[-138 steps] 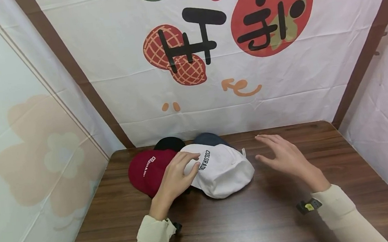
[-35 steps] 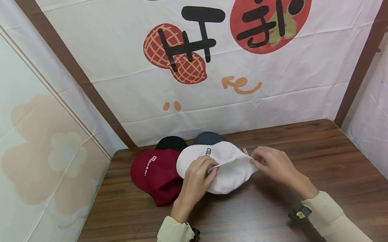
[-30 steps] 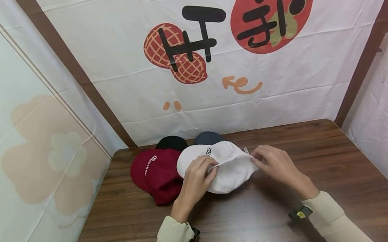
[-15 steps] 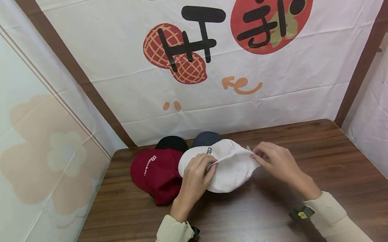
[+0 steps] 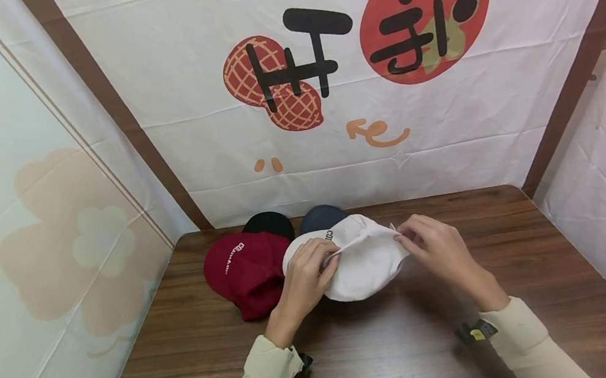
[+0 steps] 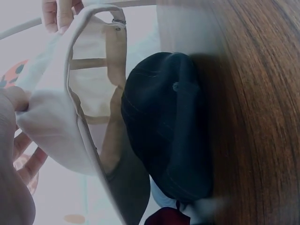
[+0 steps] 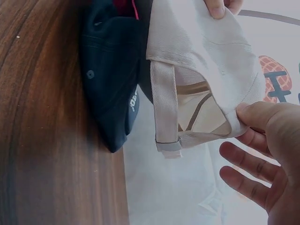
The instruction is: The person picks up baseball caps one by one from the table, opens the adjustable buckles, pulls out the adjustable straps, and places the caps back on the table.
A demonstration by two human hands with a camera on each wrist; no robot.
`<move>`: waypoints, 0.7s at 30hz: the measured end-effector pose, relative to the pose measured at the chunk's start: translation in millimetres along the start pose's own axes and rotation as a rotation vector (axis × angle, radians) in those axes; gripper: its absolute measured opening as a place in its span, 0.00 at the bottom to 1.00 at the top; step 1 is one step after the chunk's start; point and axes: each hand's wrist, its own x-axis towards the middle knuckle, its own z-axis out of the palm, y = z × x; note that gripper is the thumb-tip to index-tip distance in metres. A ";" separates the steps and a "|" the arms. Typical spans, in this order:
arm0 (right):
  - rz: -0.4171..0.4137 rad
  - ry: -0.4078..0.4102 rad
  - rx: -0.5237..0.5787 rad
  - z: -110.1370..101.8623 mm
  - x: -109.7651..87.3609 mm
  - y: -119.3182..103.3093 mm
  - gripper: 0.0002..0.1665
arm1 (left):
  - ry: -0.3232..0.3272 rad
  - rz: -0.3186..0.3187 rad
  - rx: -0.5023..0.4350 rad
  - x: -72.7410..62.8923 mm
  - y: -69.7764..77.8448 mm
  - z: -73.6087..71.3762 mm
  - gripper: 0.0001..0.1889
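A white baseball cap [image 5: 364, 269] with dark lettering is held between both hands, tilted. My left hand [image 5: 304, 278] pinches its crown fabric between thumb and fingers. At the back, near the adjuster strap [image 7: 165, 103], my right hand [image 5: 442, 251] grips the edge with thumb and forefinger, its other fingers spread in the right wrist view. The left wrist view looks into the hollow underside of the white cap [image 6: 89, 89]. Close beneath it sits a navy cap [image 6: 164, 126]; in the head view little more than the navy brim [image 5: 322, 216] shows.
A maroon cap [image 5: 245, 269] with white lettering lies left of the white one, overlapping a black cap [image 5: 268, 224] behind it. All are toward the back of a brown wooden table [image 5: 376, 360]. A printed white cloth wall [image 5: 444, 162] stands right behind the table edge.
Earlier both hands were apart from the white cap; they then took hold of it. Over the last second the cap and right hand have shifted slightly up and right; the maroon cap stays still.
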 end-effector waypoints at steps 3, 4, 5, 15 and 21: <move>-0.014 0.012 0.001 -4.5 3.1 -2.5 0.07 | 0.010 0.006 0.005 1.0 1.8 -1.3 0.07; -0.020 0.016 0.002 -5.9 3.9 -3.2 0.07 | 0.013 0.008 0.006 1.4 2.4 -1.7 0.07; -0.025 0.020 0.002 -7.2 4.5 -3.9 0.07 | 0.016 0.010 0.007 2.0 3.2 -2.4 0.07; -0.069 0.065 0.001 -16.5 9.9 -9.1 0.08 | 0.050 0.048 0.019 7.1 7.1 -6.0 0.08; -0.074 0.068 0.009 -21.8 11.7 -11.0 0.07 | 0.048 0.058 0.008 8.0 9.2 -7.4 0.08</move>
